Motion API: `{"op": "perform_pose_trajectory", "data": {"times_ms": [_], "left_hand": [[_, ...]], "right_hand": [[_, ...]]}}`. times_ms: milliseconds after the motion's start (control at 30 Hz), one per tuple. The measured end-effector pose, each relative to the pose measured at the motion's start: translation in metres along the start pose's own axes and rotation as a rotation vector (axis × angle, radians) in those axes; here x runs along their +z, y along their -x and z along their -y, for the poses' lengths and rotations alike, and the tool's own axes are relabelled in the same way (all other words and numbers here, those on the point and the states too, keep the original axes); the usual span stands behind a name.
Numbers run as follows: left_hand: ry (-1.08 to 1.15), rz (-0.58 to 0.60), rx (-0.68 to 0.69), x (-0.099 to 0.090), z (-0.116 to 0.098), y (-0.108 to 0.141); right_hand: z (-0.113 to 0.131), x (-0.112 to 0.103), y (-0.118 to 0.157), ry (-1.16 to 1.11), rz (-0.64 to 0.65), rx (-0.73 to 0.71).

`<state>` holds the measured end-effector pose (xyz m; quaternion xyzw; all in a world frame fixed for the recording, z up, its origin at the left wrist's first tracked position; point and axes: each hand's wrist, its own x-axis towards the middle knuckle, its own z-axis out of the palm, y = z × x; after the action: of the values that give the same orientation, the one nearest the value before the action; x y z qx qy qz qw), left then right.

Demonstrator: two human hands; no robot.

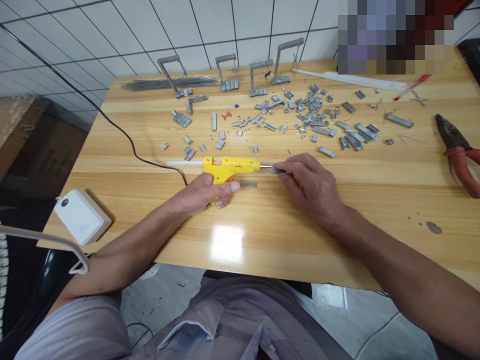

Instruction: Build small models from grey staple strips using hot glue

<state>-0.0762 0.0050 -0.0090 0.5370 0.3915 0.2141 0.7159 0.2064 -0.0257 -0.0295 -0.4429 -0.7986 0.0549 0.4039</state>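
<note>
My left hand (215,190) is wrapped round the handle of a yellow hot glue gun (232,167), its nozzle pointing right. A translucent glue stick (184,163) sticks out of the gun's back end. Between thumb and fingers, my right hand (309,182) pinches a small grey metal piece (276,170) right at the nozzle tip; whether the two touch I cannot tell. Another flat grey strip (249,185) lies on the table just right of my left fingers.
Loose grey metal pieces (315,107) lie scattered behind my hands. Several small grey frames (261,77) stand along the tiled wall, near thin metal rods (168,84). Pliers (459,155) lie at the right, a white power bank (83,216) at the left. A black cable (112,127) crosses the table's left side.
</note>
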Motion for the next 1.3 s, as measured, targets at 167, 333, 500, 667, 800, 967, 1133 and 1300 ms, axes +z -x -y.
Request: {"op": "perform_pose_trajectory", "data": {"times_ms": [167, 333, 500, 667, 800, 967, 1133, 1300], "left_hand": [[-0.001, 0.006, 0.001, -0.0013, 0.0012, -0.0007], [-0.009, 0.013, 0.008, -0.0015, 0.001, -0.0006], [-0.021, -0.006, 0.004, 0.0003, -0.0007, -0.0005], [-0.019, -0.004, 0.007, 0.0004, -0.0008, -0.0007], [-0.027, -0.006, 0.002, 0.0001, -0.0007, -0.0007], [-0.006, -0.001, 0.015, 0.001, -0.0013, -0.0006], [0.006, -0.005, 0.015, 0.0009, -0.0005, -0.0009], [0.03, 0.002, 0.014, 0.0015, -0.0006, -0.0017]], "right_hand": [[0.0, 0.0005, -0.0001, 0.023, -0.012, -0.02], [0.0011, -0.0009, -0.0007, 0.006, -0.004, 0.0], [0.0008, -0.0008, -0.0006, -0.005, -0.003, 0.005], [0.0001, 0.0002, 0.0002, 0.002, -0.015, 0.004], [0.0006, -0.0003, 0.0002, -0.009, -0.005, 0.016], [0.0015, -0.0008, -0.0003, -0.011, -0.013, 0.008], [0.0016, -0.0004, -0.0002, -0.023, -0.011, 0.018], [0.0014, -0.0008, -0.0002, -0.005, -0.007, 0.017]]}}
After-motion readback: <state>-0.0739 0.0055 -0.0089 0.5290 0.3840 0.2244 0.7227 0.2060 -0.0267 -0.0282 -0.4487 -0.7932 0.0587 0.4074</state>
